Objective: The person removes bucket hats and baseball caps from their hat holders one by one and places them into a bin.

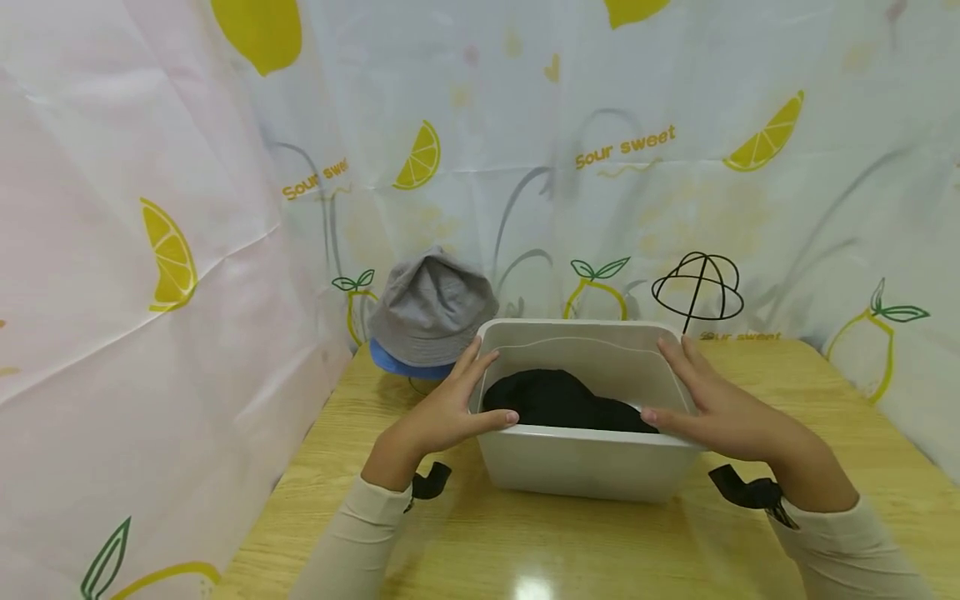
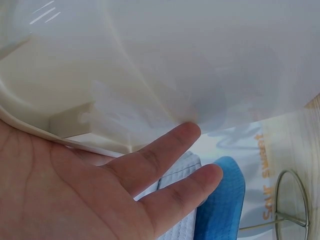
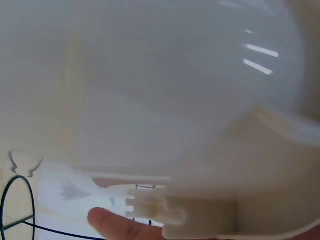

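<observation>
A white plastic bin [image 1: 585, 467] stands in front of me, with a soft black item [image 1: 555, 400], apparently a cap, inside. My left hand [image 1: 450, 408] grips the near left corner, its thumb over the front rim and its fingers along the outside. Across from it my right hand [image 1: 720, 412] holds the near right corner in the same way. Close up, the left wrist view shows the left fingers [image 2: 165, 150] against the bin's outer wall. In the right wrist view only part of a right finger [image 3: 112, 225] shows; the bin wall fills most of it.
Behind the bin at left, a grey bucket hat [image 1: 435, 312] sits over a blue hat [image 1: 397, 360] on a wire stand [image 2: 292, 200]. A black wire hat stand [image 1: 697, 287] rises at the back right. Lemon-printed cloth [image 1: 480, 83] hangs around the wooden table [image 1: 450, 558].
</observation>
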